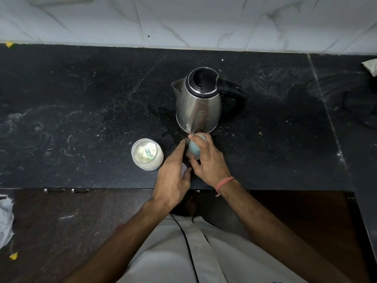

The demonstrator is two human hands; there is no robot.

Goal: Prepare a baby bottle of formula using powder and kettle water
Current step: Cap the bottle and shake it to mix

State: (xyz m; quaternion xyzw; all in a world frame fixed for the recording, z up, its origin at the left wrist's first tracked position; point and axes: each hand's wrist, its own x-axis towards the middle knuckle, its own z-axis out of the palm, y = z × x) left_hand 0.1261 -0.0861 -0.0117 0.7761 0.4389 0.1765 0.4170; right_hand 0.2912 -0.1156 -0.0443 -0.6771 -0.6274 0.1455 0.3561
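Note:
A baby bottle (pixel 193 149) with a pale teal top sits between my two hands near the counter's front edge, just in front of the kettle. My right hand (pixel 210 160) wraps over the teal top from the right. My left hand (pixel 173 176) lies along the bottle's left side, fingers stretched forward and thumb under its lower end; most of the clear body is hidden. The steel kettle (pixel 199 103) stands upright behind, black lid closed, spout to the left, handle to the right. An open clear jar of white powder (pixel 142 160) with a teal scoop (pixel 148 154) inside stands to the left.
The black stone counter (pixel 81 99) is dusted with powder and wet around the kettle's base. A white marble wall (pixel 183 21) backs it. A cloth (pixel 371 66) lies at the far right edge. Something white and crumpled (pixel 5 221) sits below at the left.

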